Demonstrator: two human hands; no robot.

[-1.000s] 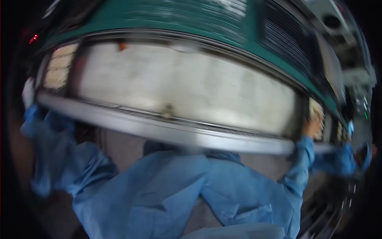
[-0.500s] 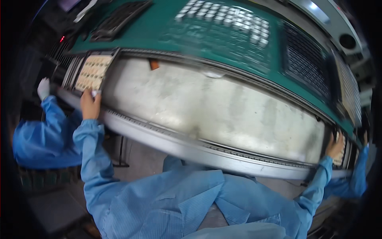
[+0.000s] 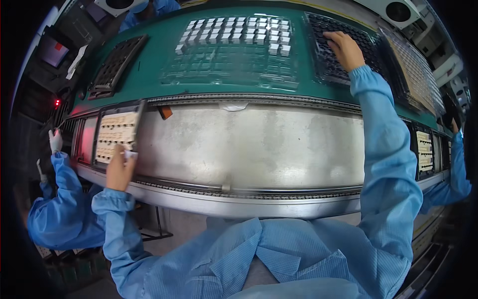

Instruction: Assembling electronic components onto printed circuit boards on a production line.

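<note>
My left hand (image 3: 119,172) is closed at the near right corner of a dark-framed carrier (image 3: 117,105) that bears a cream board (image 3: 117,130) with dark spots. Between its thumb and fingers shows a small white piece (image 3: 129,155), too small to make out fully. My right hand (image 3: 346,50) reaches far over a black tray (image 3: 321,70) with rows of dark round pockets or parts. Its fingers are bent, the thumb stands apart, and nothing shows in them. A clear plastic tray (image 3: 209,72) to its left has rows of white blocks (image 3: 236,32) in its far half.
A conveyor with chain-edged rails (image 3: 279,194) crosses in front of me over a pale metal bed (image 3: 259,144). Another cream board (image 3: 424,149) is at its right end. A dark rack (image 3: 117,65) and stacked trays (image 3: 408,74) flank the green table (image 3: 152,74). Co-workers' arms (image 3: 62,169) show at both sides.
My right hand has left the board at the conveyor's right end and reached over the black tray. My left hand stays by the left carrier. The whole view has turned.
</note>
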